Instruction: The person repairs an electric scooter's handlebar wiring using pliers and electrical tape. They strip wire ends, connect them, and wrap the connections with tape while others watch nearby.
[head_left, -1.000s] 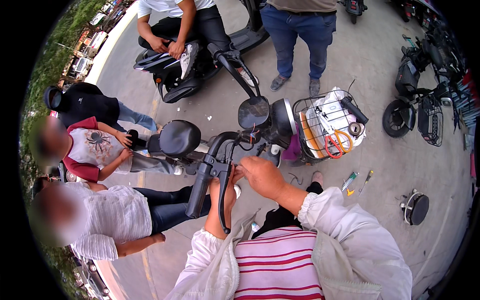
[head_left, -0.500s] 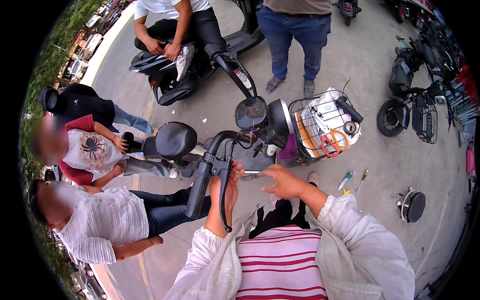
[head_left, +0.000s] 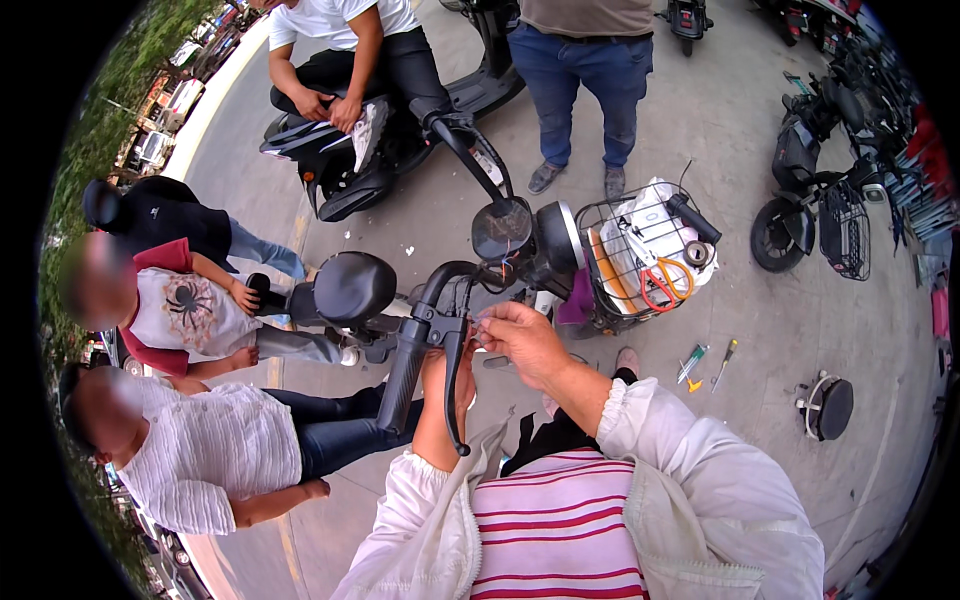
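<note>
An electric bike's handlebar (head_left: 440, 285) stands in front of me. On its near end are a ribbed black grip (head_left: 402, 375) and a black brake lever (head_left: 452, 395). My left hand (head_left: 447, 385) is behind the lever, its fingertips drawn together beside the lever mount and partly hidden. My right hand (head_left: 525, 345) meets them there, thumb and fingers pinched. Whatever small thing lies between the fingertips is too small to make out. Thin black cables (head_left: 462, 298) run close by, and a few coloured wires (head_left: 506, 266) stick out near the round dashboard (head_left: 502, 230).
A wire basket (head_left: 625, 265) on the bike's front holds orange-handled scissors (head_left: 665, 284), a tape roll (head_left: 697, 253) and bags. A screwdriver (head_left: 726, 363) and a round stool (head_left: 826, 407) are on the ground to the right. Several people stand or sit around the bike.
My right hand has moved left and up to my left hand's fingertips, and its spread fingers have closed into a pinch. My left hand stays behind the brake lever.
</note>
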